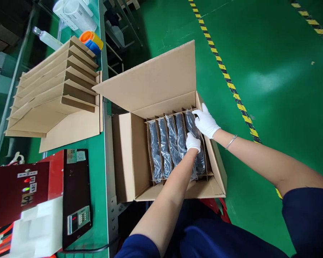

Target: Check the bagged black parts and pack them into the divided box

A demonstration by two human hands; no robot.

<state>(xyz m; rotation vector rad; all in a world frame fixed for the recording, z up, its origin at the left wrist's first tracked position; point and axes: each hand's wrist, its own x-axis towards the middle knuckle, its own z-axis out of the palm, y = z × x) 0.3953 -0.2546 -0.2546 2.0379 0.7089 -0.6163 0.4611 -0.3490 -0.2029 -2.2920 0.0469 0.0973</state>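
An open cardboard box (126,157) stands in front of me, its cardboard dividers holding several black items in clear plastic bags (164,147). My left hand (193,142), in a white glove, is curled on the rightmost bagged item (200,161) at its middle. At the far end of that same bag my right hand (205,122), also gloved, presses with bent fingers, close to the box's right wall. A thin bracelet circles my right wrist.
A stack of folded cardboard divider inserts (56,93) lies on the green workbench (99,172) to the left. A red control box (18,190) and a black panel (76,197) sit near me. The green floor has a yellow-black stripe (231,86).
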